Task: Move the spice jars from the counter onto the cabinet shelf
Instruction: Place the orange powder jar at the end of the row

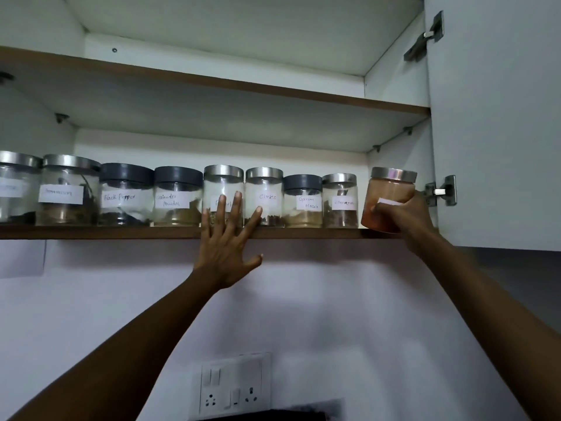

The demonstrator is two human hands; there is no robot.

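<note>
Head view: right hand raised, wrapped around orange spice jar, tilted at cabinet shelf right end. Left hand open, fingers splayed against shelf edge. Legible labels: "Black Pepper", "Cloves", "Garam Masala".

A white cabinet door stands open at the right, carried on two silver metal hinges, the upper hinge near the top and the lower hinge further down. A bare white upper shelf with a brown wooden front edge runs across the cabinet. Below the cabinet, a pale painted wall holds a white switch and socket plate near the bottom centre. A faint pale sheet sits on the wall at the far left.
</note>
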